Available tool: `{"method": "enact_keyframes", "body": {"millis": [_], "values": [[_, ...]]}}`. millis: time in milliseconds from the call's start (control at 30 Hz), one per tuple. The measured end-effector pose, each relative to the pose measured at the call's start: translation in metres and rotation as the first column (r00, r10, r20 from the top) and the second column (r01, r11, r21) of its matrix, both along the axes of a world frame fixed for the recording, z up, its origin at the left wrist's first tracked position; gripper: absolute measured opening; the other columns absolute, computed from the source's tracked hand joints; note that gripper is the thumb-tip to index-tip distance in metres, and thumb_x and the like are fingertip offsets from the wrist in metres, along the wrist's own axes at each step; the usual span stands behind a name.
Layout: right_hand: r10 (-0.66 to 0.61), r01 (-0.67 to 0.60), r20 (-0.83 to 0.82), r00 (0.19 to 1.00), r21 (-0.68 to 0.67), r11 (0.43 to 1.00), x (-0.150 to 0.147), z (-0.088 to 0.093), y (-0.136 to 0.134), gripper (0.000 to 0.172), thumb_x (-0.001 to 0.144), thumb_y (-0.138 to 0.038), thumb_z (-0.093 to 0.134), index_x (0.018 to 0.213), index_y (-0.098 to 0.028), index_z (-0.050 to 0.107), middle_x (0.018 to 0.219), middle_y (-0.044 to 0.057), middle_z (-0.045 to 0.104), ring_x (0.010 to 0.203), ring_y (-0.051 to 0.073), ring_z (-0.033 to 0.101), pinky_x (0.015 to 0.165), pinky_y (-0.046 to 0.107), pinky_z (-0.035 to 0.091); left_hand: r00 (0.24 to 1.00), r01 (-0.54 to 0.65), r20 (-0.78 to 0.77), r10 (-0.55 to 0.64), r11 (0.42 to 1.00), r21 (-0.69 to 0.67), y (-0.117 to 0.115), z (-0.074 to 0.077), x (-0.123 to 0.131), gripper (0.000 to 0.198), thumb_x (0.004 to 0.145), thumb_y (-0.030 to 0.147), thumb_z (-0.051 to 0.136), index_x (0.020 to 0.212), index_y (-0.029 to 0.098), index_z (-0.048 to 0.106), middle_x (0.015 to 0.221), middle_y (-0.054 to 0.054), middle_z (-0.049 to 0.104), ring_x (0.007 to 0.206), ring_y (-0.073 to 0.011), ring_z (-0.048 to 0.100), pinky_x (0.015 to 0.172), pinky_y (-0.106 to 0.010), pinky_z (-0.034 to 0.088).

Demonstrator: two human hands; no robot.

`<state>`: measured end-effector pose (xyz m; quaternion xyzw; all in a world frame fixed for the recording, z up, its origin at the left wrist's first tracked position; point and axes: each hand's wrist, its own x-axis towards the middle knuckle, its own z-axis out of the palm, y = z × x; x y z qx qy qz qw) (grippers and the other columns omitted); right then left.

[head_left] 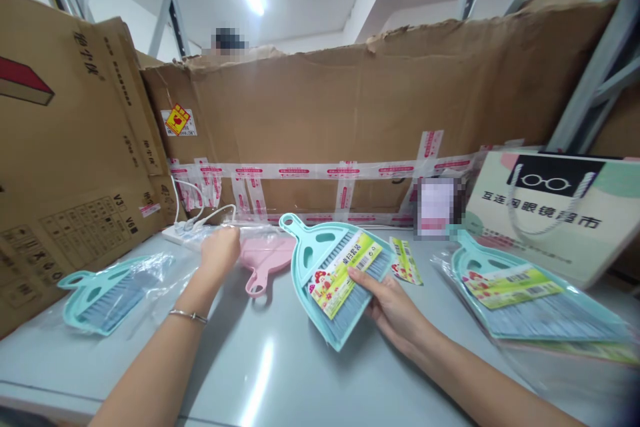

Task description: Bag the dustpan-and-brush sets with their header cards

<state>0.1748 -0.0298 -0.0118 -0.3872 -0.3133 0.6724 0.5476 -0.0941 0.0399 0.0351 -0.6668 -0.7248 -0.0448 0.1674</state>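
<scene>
While a bagged dustpan [100, 303] lies far left on the worktop [220, 380], the left hand [220, 252] curls near a power strip [181, 235]; whether it grips anything, I cannot tell. Beside it rests a pink dustpan [265, 255]. Next, a turquoise dustpan [303, 267] with brush [361, 303] and label [340, 275] is clasped, thumb on front, by the right hand [393, 307]. Farther right, more dustpans [550, 321] lie before a paper bag [537, 217].

1 head-worn camera looks forward and down, over the near table [305, 383], toward cardboard [310, 113].
</scene>
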Motion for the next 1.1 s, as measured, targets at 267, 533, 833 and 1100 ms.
{"method": "enact_keyframes", "body": {"millis": [267, 533, 833, 1100], "values": [[0.107, -0.106, 0.147, 0.983, -0.015, 0.994, 0.000, -0.001, -0.005, 0.036, 0.062, -0.034, 0.073, 0.091, -0.014, 0.063, 0.085, 0.007, 0.071, 0.077, 0.022, 0.067, 0.069, 0.032, 0.053, 0.890, 0.449, -0.129, -0.437, 0.795, 0.409, -0.021, -0.004, 0.049, 0.022, 0.088, 0.021, 0.036, 0.082, 0.017, 0.057, 0.080, -0.006, 0.061, 0.074, -0.0169, 0.058, 0.065, -0.026, 0.042], [-0.001, -0.001, -0.050, 0.999, -0.023, 1.000, 0.000, 0.002, 0.001, 0.034, 0.060, -0.030, 0.075, 0.089, -0.016, 0.062, 0.081, 0.004, 0.072, 0.071, 0.018, 0.067, 0.064, 0.028, 0.053, 0.621, 0.710, -0.074, -0.781, 0.519, 0.476, -0.035, -0.008, 0.067, 0.018, 0.088, 0.016, 0.039, 0.087, 0.016, 0.056, 0.078, -0.004, 0.060, 0.071, -0.0134, 0.056, 0.064, -0.024, 0.044], [0.031, -0.031, -0.066, 0.997, -0.003, 1.000, -0.012, 0.001, -0.009, 0.035, 0.060, -0.032, 0.075, 0.088, -0.014, 0.064, 0.078, 0.005, 0.072, 0.068, 0.018, 0.066, 0.062, 0.028, 0.052, 0.449, 0.843, -0.173, -0.877, 0.351, 0.408, -0.055, -0.010, 0.092, 0.022, 0.086, 0.010, 0.037, 0.082, 0.014, 0.058, 0.068, -0.003, 0.058, 0.061, -0.0125, 0.051, 0.054, -0.023, 0.041], [-0.064, 0.069, -0.149, 0.987, 0.029, 0.997, -0.016, -0.006, -0.008, 0.045, 0.057, -0.029, 0.077, 0.097, -0.018, 0.063, 0.080, 0.002, 0.072, 0.076, 0.019, 0.066, 0.066, 0.028, 0.053, 0.344, 0.893, -0.132, -0.930, 0.281, 0.352, -0.065, -0.021, 0.109, 0.017, 0.086, 0.011, 0.042, 0.087, 0.016, 0.058, 0.070, -0.002, 0.061, 0.061, -0.0127, 0.053, 0.056, -0.025, 0.041]]}}
